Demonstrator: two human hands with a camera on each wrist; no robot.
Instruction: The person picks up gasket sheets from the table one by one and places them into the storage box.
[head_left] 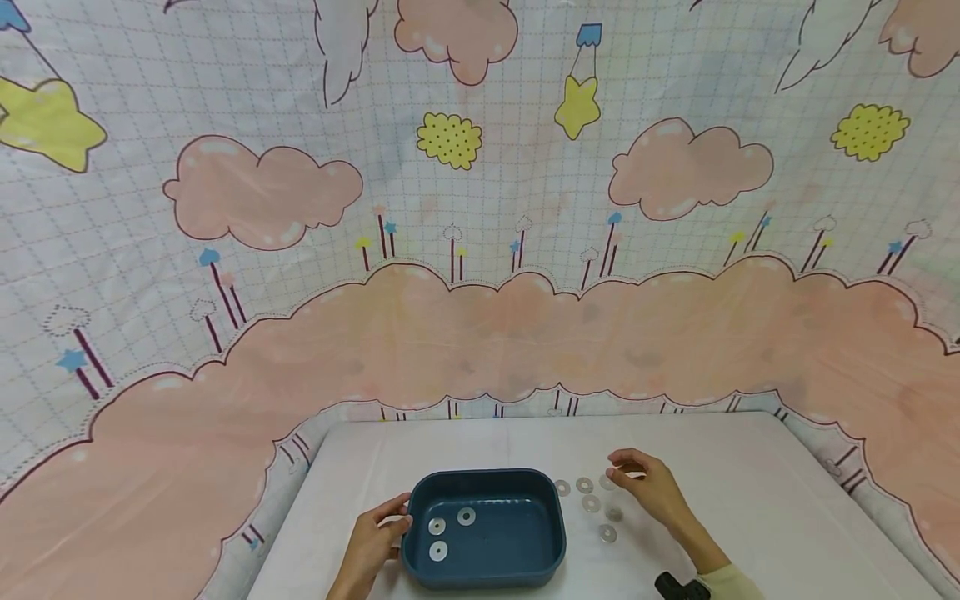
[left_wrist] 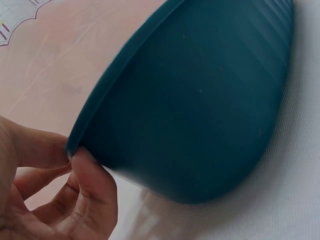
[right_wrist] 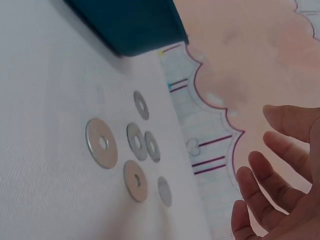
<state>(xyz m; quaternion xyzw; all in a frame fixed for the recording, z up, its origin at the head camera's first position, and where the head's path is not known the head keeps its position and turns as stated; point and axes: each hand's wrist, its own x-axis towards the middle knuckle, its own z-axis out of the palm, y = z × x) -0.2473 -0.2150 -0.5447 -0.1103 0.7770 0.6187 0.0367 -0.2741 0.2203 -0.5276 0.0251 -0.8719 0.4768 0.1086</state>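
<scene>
A dark blue rectangular tray [head_left: 487, 575] stands on the white table, with three metal washers [head_left: 438, 551] lying apart inside it at the left. My left hand [head_left: 370, 540] pinches the tray's rim at its left end; the left wrist view shows thumb and fingers [left_wrist: 95, 185] meeting at the edge. Several flat washers [right_wrist: 102, 143] are scattered on the cloth to the right of the tray. Over the far side of these hovers my right hand [head_left: 652, 490], fingers loosely bent and apart in the right wrist view, with nothing seen between them.
The white tabletop [head_left: 720, 467] extends on both sides of the tray. Behind it hangs a patterned cloth [head_left: 525, 333] with clouds and stars. A black wrist device [head_left: 681, 587] sits by the right sleeve [head_left: 731, 583].
</scene>
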